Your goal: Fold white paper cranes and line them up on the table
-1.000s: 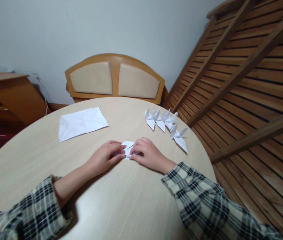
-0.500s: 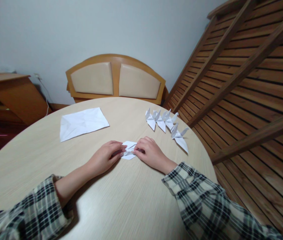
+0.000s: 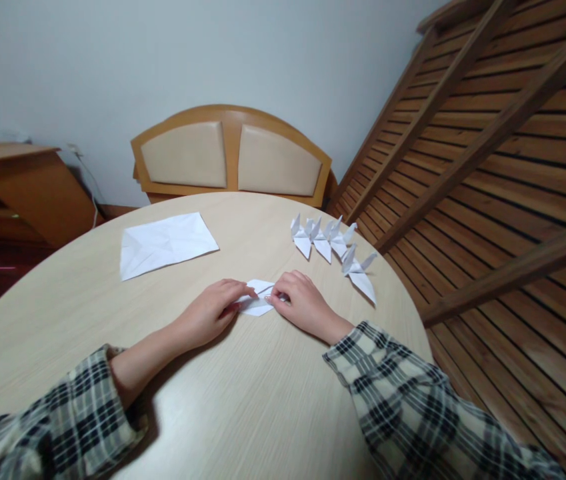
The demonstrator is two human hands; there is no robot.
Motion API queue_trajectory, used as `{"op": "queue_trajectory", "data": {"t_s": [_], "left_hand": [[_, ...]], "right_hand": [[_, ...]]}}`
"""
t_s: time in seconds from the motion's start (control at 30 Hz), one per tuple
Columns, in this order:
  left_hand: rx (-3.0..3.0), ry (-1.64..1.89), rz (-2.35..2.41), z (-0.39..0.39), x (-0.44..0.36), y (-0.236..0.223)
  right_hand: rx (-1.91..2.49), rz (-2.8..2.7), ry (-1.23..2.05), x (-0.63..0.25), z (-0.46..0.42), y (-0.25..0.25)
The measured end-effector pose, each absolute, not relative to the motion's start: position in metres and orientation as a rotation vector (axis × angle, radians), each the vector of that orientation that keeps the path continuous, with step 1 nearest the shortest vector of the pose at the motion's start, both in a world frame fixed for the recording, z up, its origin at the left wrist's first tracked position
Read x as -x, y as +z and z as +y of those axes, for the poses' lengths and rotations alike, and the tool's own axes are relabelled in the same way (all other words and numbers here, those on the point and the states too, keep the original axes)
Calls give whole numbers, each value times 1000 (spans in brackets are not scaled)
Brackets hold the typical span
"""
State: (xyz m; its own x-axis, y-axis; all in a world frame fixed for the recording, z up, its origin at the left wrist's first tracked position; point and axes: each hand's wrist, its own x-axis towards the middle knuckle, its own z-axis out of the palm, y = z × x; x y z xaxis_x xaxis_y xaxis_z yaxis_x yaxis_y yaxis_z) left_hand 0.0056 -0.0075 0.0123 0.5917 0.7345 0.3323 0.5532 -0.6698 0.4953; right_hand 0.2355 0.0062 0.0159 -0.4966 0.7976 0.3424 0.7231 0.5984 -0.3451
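Note:
A small piece of folded white paper [image 3: 257,307] lies on the table between my hands, with creased flaps along its middle. My left hand [image 3: 217,303] grips its left end, the forefinger stretched over the top and the thumb at the near side. At the right end, my right hand [image 3: 301,303] pinches the paper between thumb and fingertips. My fingers cover both ends of the piece. Several white paper cranes [image 3: 323,248] stand together beyond my right hand, and one crane [image 3: 359,273] sits nearer to me than the others.
A creased white paper sheet [image 3: 167,245] lies at the left on the round wooden table [image 3: 243,400]. Behind the table's far edge stands a padded wooden headboard [image 3: 231,157]. A slatted wooden frame [image 3: 493,167] leans along the right, and a wooden desk [image 3: 23,193] is at the left.
The near flap of the folded paper now lies flatter. My left fingers have shifted slightly over it, and my right hand has stayed at the right end.

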Motion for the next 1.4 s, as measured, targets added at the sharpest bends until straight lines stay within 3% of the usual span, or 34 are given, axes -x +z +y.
{"op": "queue_trajectory", "data": {"t_s": [1.4], "left_hand": [[-2584,699,1046,-9,-7,14]], "right_hand": [[1183,-2302,231,-237,4,16]]}}
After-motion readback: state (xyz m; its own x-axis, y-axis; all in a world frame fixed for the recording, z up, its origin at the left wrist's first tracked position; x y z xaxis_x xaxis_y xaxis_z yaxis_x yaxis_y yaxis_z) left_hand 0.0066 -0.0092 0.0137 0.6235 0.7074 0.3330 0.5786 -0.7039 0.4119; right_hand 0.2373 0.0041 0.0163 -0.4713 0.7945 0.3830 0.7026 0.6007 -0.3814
